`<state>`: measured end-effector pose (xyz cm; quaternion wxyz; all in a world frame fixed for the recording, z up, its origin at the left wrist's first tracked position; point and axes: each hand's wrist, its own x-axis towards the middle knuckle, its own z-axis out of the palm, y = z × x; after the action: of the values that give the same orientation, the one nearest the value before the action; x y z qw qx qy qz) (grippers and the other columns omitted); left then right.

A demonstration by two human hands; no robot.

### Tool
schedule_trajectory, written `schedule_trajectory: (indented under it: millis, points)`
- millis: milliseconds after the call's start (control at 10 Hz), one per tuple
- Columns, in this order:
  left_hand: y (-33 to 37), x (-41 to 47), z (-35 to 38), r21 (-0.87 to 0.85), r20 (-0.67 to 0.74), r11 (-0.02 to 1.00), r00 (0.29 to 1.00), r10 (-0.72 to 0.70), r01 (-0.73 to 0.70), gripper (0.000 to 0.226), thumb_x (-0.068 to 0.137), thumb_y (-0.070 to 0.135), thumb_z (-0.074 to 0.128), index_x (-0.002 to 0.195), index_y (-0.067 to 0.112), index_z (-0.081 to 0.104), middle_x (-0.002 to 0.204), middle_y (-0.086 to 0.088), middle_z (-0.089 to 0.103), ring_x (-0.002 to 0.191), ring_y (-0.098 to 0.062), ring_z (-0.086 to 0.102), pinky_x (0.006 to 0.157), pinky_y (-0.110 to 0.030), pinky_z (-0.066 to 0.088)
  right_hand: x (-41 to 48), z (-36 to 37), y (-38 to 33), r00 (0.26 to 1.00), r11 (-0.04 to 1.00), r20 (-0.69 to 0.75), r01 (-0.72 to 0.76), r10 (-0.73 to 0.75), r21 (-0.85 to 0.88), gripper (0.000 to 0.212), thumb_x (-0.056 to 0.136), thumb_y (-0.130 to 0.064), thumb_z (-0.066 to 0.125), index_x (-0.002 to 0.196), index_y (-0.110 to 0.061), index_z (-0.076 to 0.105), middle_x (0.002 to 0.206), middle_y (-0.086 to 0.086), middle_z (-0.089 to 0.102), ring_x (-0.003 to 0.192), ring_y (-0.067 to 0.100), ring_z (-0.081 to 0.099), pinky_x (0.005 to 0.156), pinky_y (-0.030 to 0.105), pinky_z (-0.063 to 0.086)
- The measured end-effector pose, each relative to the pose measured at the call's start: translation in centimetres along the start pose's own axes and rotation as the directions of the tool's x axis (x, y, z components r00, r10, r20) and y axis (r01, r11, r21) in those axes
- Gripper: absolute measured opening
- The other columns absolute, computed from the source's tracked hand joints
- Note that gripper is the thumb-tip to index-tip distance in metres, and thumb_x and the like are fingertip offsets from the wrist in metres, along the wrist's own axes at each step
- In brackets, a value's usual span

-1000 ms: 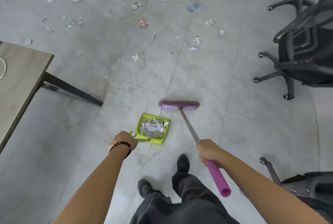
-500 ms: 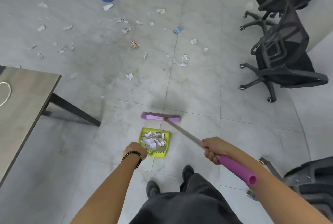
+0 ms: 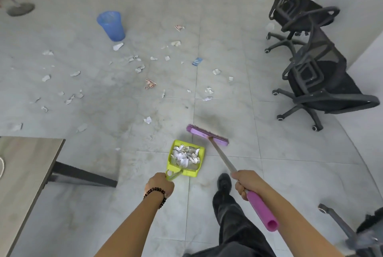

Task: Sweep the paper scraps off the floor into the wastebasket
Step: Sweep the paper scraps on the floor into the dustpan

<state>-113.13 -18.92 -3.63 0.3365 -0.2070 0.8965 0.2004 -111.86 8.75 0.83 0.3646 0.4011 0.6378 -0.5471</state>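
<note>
My left hand [image 3: 160, 184] grips the handle of a lime-green dustpan [image 3: 173, 153] that holds a heap of white paper scraps [image 3: 185, 156]. My right hand [image 3: 246, 182] grips the shaft of a broom with a purple grip; its purple head [image 3: 207, 135] sits just beyond the pan's right corner. Several paper scraps [image 3: 147, 120] lie scattered over the grey tiles farther out. A blue wastebasket [image 3: 112, 25] stands upright at the far left-centre, well beyond both hands.
A grey table [image 3: 22, 165] with a dark leg juts in from the left. Two black office chairs [image 3: 315, 70] stand at the right, another chair base [image 3: 339, 227] at the lower right. A round stand base [image 3: 19, 9] is at the far left. My shoe [image 3: 224, 182] is between my hands.
The view has tilted up, so the wastebasket and more floor show. The dustpan and broom have come forward together, and the broom head has swung from the pan's far edge to its right.
</note>
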Motion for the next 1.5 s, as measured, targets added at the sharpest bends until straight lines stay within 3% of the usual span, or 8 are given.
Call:
schedule_trajectory:
  millis: [200, 500, 900, 1100, 1200, 1300, 1400, 1500]
  points:
    - [10.3, 8.2, -4.5, -0.033, -0.051, 0.999, 0.999, -0.011, 0.01, 0.015, 0.081, 0.014, 0.045, 0.08, 0.019, 0.059, 0.073, -0.001, 0.062, 0.064, -0.018, 0.057, 0.048, -0.023, 0.038, 7.0, -3.6, -10.4, 0.998, 0.998, 0.031, 0.049, -0.048, -0.037, 0.028, 0.085, -0.01, 0.066, 0.103, 0.011, 0.06, 0.045, 0.009, 0.047, 0.033, 0.015, 0.04, 0.036, 0.022, 0.037]
    - [23.3, 16.9, -12.2, -0.021, -0.046, 0.999, 0.999, -0.027, 0.026, 0.013, 0.08, 0.015, 0.046, 0.082, 0.018, 0.058, 0.076, 0.0, 0.061, 0.067, -0.017, 0.058, 0.048, -0.023, 0.038, 13.7, -9.3, -27.5, 0.998, 0.999, 0.015, 0.054, -0.054, -0.009, 0.015, 0.089, -0.009, 0.062, 0.081, 0.003, 0.058, 0.043, 0.007, 0.046, 0.033, 0.014, 0.04, 0.034, 0.02, 0.035]
    - [35.8, 35.6, -21.8, 0.024, 0.136, 1.0, 0.991, -0.008, 0.005, 0.013, 0.079, 0.013, 0.049, 0.089, 0.015, 0.058, 0.084, -0.002, 0.061, 0.083, -0.024, 0.062, 0.065, -0.027, 0.048, 25.3, -9.7, -47.9, 0.989, 0.998, -0.133, 0.063, -0.063, -0.005, 0.042, 0.096, -0.033, 0.056, 0.069, -0.001, 0.056, 0.052, 0.013, 0.05, 0.037, 0.018, 0.043, 0.039, 0.023, 0.038]
    - [42.9, 43.0, -26.1, 0.044, 0.228, 0.999, 0.973, 0.021, -0.032, 0.008, 0.084, 0.017, 0.052, 0.08, 0.011, 0.053, 0.082, -0.008, 0.06, 0.077, -0.028, 0.06, 0.076, -0.033, 0.056, 30.8, -9.0, -56.6, 0.984, 0.991, -0.178, -0.045, 0.022, -0.123, 0.015, 0.092, -0.008, 0.034, 0.08, -0.008, 0.042, 0.058, 0.012, 0.047, 0.038, 0.019, 0.041, 0.041, 0.023, 0.037]
    - [44.7, 44.0, -26.5, 0.035, 0.302, 0.999, 0.953, 0.002, -0.013, 0.015, 0.083, 0.012, 0.051, 0.068, 0.011, 0.047, 0.068, -0.006, 0.055, 0.074, -0.029, 0.061, 0.072, -0.032, 0.055, 31.6, -8.0, -56.7, 0.991, 0.909, -0.109, -0.113, 0.076, -0.4, 0.03, 0.097, -0.006, 0.031, 0.068, -0.013, 0.034, 0.066, 0.009, 0.045, 0.053, 0.02, 0.044, 0.054, 0.031, 0.043]
    - [44.9, 44.0, -26.0, -0.007, 0.36, 1.0, 0.933, -0.017, 0.021, 0.011, 0.082, 0.007, 0.048, 0.071, 0.01, 0.046, 0.063, -0.005, 0.047, 0.069, -0.027, 0.052, 0.065, -0.028, 0.046, 29.8, -7.3, -56.2, 0.987, 0.793, -0.001, -0.13, 0.161, -0.595, 0.033, 0.096, -0.001, 0.036, 0.066, -0.014, 0.035, 0.069, 0.006, 0.044, 0.056, 0.015, 0.045, 0.054, 0.025, 0.043]
    - [45.2, 43.9, -25.9, -0.037, 0.378, 0.999, 0.926, -0.016, 0.033, 0.005, 0.083, 0.008, 0.047, 0.085, 0.008, 0.052, 0.067, -0.006, 0.051, 0.069, -0.027, 0.052, 0.062, -0.027, 0.044, 27.3, -9.6, -58.6, 0.954, 0.807, 0.093, -0.186, 0.284, -0.561, 0.02, 0.092, 0.004, 0.04, 0.077, -0.007, 0.046, 0.064, 0.008, 0.047, 0.043, 0.012, 0.048, 0.048, 0.029, 0.043]
    - [45.9, 43.9, -26.6, -0.05, 0.38, 0.998, 0.925, -0.022, 0.044, 0.008, 0.084, 0.007, 0.047, 0.077, 0.009, 0.05, 0.067, -0.007, 0.052, 0.064, -0.026, 0.052, 0.058, -0.026, 0.043, 26.9, -14.0, -61.3, 0.912, 0.903, 0.071, -0.384, 0.403, -0.194, 0.016, 0.099, -0.009, 0.047, 0.084, -0.007, 0.046, 0.053, 0.002, 0.041, 0.028, 0.005, 0.037, 0.032, 0.016, 0.032]
